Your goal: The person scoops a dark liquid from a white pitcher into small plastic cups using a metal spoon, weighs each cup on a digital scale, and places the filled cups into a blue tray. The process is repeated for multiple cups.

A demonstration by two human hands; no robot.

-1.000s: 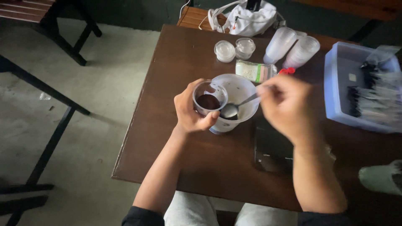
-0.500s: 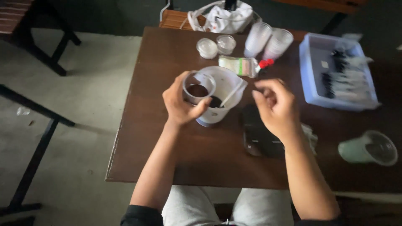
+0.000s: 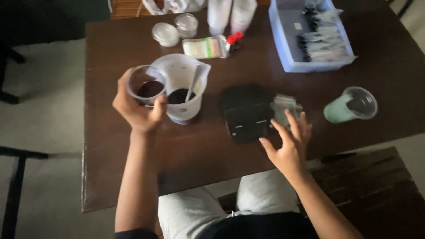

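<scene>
The left hand grips a small clear cup holding dark liquid, tilted against the rim of a white pitcher at about ten o'clock from the table's centre. The pitcher also holds dark liquid, with one spoon standing in it. The right hand is spread wide and grasps nothing; its fingertips hover just over a small grey packet lying beside a black box near the middle of the dark wooden table.

As a judgement, the step in hand is combining the dark liquid between cup and pitcher while the packet is being fetched; closing on the packet calls for a light pinch at its edge, with the cup kept level.

Counted: one pitcher, one small cup in hand, two lidded round tubs at twelve o'clock, one blue tray of packets at one o'clock, one green-tinted plastic cup at three o'clock.
</scene>
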